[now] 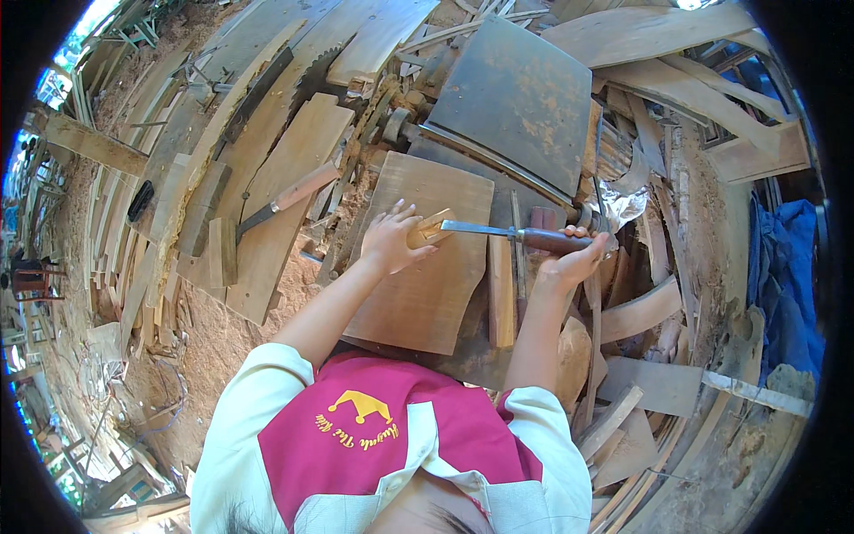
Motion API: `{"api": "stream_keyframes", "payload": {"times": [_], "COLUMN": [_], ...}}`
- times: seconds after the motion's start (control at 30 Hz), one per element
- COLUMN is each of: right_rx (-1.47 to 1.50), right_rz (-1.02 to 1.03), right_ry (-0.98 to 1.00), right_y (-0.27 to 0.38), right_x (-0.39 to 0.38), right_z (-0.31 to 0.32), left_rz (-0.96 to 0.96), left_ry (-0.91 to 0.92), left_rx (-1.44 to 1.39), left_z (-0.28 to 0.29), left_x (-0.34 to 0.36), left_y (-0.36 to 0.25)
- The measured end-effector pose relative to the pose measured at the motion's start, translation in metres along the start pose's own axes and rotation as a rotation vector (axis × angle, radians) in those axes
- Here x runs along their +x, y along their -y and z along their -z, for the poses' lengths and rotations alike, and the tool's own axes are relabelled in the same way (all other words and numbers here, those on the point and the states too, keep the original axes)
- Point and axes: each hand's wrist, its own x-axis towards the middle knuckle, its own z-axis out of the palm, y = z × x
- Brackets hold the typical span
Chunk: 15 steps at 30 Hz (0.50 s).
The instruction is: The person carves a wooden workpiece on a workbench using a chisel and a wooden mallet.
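Observation:
My left hand (390, 242) is closed at the side of a small light-wood block (429, 230), holding it between thumb and fingers on a flat brown board (418, 307). The block appears to have a notch or hollow in its top. My right hand (576, 261) grips the dark wooden handle of a chisel (478, 229), whose metal blade points left. The blade's tip reaches the block's right end; whether it is cutting in, I cannot tell. A narrow wood strip (501, 303) lies to the right of the board.
Beyond the board stands a machine with a rusty metal table (516, 98). On planks to the left lies a wooden-handled tool (302, 187), near a toothed saw blade (313, 78). Offcuts (645, 307) are heaped at right, by a blue tarp (787, 285). Sawdust (231, 356) covers the ground.

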Motion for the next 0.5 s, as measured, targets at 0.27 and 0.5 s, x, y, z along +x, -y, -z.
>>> {"api": "stream_keyframes", "payload": {"times": [0.27, 0.5], "right_rx": [-0.028, -0.055], "right_rz": [-0.024, 0.040], "right_ry": [0.183, 0.260], "right_y": [0.022, 0.029], "right_x": [-0.025, -0.041], "right_z": [0.000, -0.003], "left_rz": [-0.013, -0.020], "left_ry": [-0.025, -0.049], "left_rx": [0.016, 0.025], "left_z": [-0.002, -0.005], "left_x": [-0.001, -0.001], "left_y": [0.003, 0.004]}}
